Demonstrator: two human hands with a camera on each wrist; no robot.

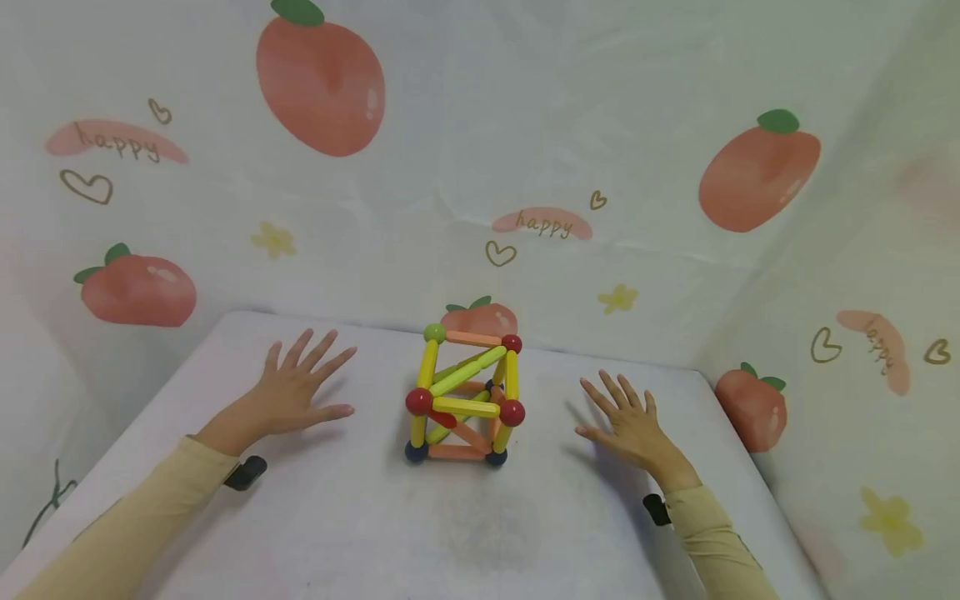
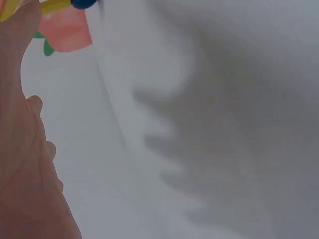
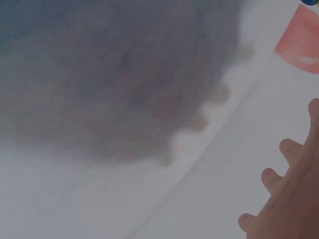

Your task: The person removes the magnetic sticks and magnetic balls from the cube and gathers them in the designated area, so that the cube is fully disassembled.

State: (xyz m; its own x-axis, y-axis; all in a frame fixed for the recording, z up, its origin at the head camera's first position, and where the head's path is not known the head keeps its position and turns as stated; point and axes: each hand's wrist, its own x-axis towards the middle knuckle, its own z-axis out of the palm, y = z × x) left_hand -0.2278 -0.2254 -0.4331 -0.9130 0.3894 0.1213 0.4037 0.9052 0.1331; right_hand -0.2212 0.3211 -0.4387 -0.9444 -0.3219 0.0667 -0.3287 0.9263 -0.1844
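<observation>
A cube-shaped frame of rods and balls (image 1: 467,407) stands near the middle of the table. Its rods are yellow, yellow-green and orange; red balls and one green ball mark the upper corners, dark blue balls the lower ones. Diagonal rods cross it, and a short red piece shows near the front. To its left, my left hand (image 1: 291,393) is spread over the table, holding nothing. My right hand (image 1: 632,429) is likewise spread on the other side, apart from the frame. A dark blue ball (image 2: 82,3) peeks in at the top of the left wrist view.
A white-covered table (image 1: 337,517) carries the frame. Behind it hangs a pale curtain (image 1: 450,167) printed with red fruit, hearts and flowers, which also runs along the right side. Dark wrist devices (image 1: 246,473) sit at both cuffs. A thin dark cord (image 1: 54,498) shows at far left.
</observation>
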